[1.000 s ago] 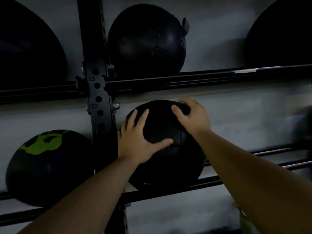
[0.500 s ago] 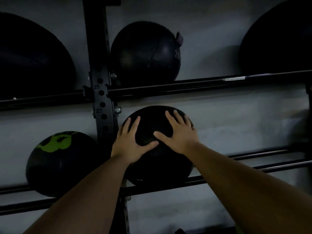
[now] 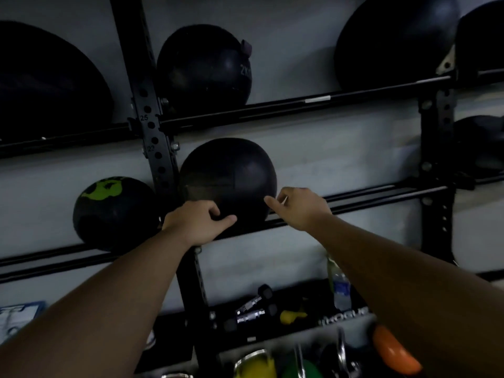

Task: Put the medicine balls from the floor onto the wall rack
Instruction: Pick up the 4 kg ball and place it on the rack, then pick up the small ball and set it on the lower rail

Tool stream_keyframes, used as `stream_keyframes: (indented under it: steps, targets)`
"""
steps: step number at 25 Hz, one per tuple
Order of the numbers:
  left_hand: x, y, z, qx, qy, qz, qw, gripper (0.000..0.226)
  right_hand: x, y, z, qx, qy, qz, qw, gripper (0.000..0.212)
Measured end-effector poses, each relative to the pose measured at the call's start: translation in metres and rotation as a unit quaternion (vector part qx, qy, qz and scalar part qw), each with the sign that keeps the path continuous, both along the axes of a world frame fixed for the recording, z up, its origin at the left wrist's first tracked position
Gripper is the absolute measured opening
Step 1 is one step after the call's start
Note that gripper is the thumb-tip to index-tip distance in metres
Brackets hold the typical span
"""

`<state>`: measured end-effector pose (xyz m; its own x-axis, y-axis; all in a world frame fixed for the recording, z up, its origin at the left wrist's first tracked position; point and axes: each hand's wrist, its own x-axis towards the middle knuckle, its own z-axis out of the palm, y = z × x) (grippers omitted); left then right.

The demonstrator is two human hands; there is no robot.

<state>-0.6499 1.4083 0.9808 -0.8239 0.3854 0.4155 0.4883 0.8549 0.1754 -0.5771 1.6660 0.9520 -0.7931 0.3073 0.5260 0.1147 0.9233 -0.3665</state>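
Note:
A black medicine ball (image 3: 229,173) rests on the lower rails of the black wall rack (image 3: 368,197), just right of the rack's upright post (image 3: 152,126). My left hand (image 3: 196,222) hovers in front of the ball's lower left with its fingers loosely curled and the thumb out; I cannot tell whether it touches the ball. At the ball's lower right edge my right hand (image 3: 297,205) is also loosely curled. Neither hand holds anything.
A green-marked ball (image 3: 114,211) sits left of the post on the same shelf. More black balls (image 3: 203,66) (image 3: 395,42) (image 3: 49,85) fill the upper shelf. Below are dumbbells (image 3: 253,309), a water bottle (image 3: 341,290), and yellow (image 3: 253,364) and orange (image 3: 392,350) kettlebells.
Both hands have come off the top of the ball and dropped back to its lower edge, with the fingers curling in. The ball stays on the rails, and the view has pulled back and down.

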Motion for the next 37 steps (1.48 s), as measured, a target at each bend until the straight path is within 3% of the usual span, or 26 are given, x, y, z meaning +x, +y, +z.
stream_keyframes:
  steps: [6,13,21,25,32,37]
  targets:
    - [0.069,-0.032,-0.057,-0.118,-0.008,-0.029,0.993,0.086,0.102,-0.013,-0.059,-0.046,-0.059,-0.063,0.995,0.066]
    - [0.155,-0.08,-0.117,-0.119,-0.008,-0.125,0.985,0.087,0.218,-0.104,-0.113,-0.076,-0.084,-0.114,0.987,0.072]
    - [0.219,-0.202,-0.244,-0.11,-0.122,-0.147,0.975,0.1,0.312,-0.235,-0.274,-0.145,-0.192,-0.123,0.963,0.073]
    - [0.247,-0.199,-0.296,-0.106,-0.171,-0.158,0.967,0.101,0.35,-0.25,-0.336,-0.17,-0.221,-0.151,0.948,0.092]
    - [0.277,-0.158,-0.414,-0.109,-0.258,-0.116,0.953,0.11,0.372,-0.212,-0.448,-0.213,-0.283,-0.157,0.922,0.094]
    - [0.287,-0.126,-0.544,-0.118,-0.37,-0.088,0.917,0.095,0.373,-0.199,-0.566,-0.232,-0.345,-0.142,0.898,0.09]
